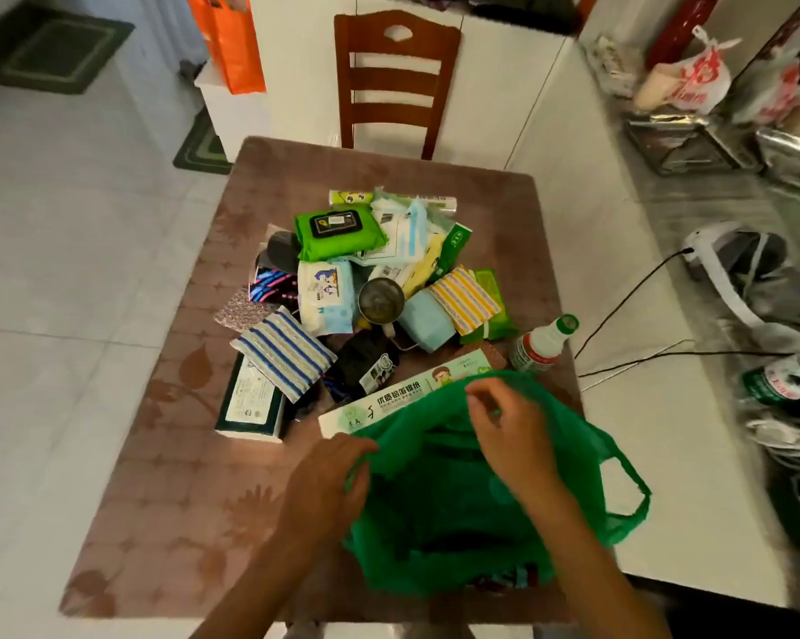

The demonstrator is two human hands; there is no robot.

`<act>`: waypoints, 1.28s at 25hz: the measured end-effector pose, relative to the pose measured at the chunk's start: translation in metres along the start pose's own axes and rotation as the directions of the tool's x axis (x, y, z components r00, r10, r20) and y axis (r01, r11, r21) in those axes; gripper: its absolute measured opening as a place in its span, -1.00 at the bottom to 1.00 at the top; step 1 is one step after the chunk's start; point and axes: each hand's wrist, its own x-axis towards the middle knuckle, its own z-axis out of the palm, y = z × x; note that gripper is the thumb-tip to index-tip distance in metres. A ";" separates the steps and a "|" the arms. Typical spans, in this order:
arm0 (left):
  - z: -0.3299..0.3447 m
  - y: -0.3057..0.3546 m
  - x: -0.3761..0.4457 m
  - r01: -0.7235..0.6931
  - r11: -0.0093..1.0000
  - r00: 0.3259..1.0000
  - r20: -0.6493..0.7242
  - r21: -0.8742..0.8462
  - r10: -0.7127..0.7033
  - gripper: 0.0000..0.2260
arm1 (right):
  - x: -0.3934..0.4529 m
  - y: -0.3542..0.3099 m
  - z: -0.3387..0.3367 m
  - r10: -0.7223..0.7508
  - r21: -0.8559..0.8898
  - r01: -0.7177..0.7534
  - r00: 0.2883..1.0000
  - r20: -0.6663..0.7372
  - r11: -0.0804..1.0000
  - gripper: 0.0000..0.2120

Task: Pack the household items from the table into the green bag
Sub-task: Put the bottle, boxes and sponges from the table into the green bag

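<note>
A green bag (458,509) lies open at the near right of the brown table (167,477). My left hand (329,481) grips the bag's left rim. My right hand (504,426) pinches the far rim with curled fingers. Behind the bag lies a heap of household items: a long white and green box (389,398), a blue-striped cloth pack (285,352), a green wipes pack (338,232), a white wipes pack (326,292), a yellow-striped pack (465,297), a metal cup (381,299) and a white bottle with a green cap (543,343).
A wooden chair (393,80) stands at the table's far side. To the right, a white counter (619,269) carries black cables (629,292), bottles and plastic bags. An orange bag (230,39) hangs at the back left. White tiled floor lies to the left.
</note>
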 end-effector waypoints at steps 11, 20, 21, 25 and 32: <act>0.097 -0.010 -0.012 0.029 0.921 0.929 0.328 0.389 -0.168 -0.34 | 0.106 0.046 0.130 -0.088 -0.510 0.768 0.581 0.809 0.387 -0.34; 0.081 -0.001 -0.001 -0.049 0.914 0.910 0.396 0.404 -0.126 -0.04 | 0.115 0.047 -0.003 -0.081 0.126 0.038 0.932 0.352 0.991 -0.50; 0.077 -0.003 0.002 -0.026 0.926 0.930 0.348 0.377 -0.116 -0.05 | 0.110 0.044 -0.034 -0.014 0.391 -0.104 0.957 0.289 0.915 -0.48; 0.073 -0.015 0.019 0.052 0.991 0.964 0.253 0.124 -0.082 -0.17 | 0.064 0.047 -0.070 -0.052 0.575 -0.158 0.942 0.332 0.803 -0.36; 0.047 -0.005 0.025 0.042 0.998 0.998 0.050 -0.036 -0.040 -0.49 | 0.031 0.146 0.015 0.136 -0.582 0.172 0.884 0.448 0.795 -0.66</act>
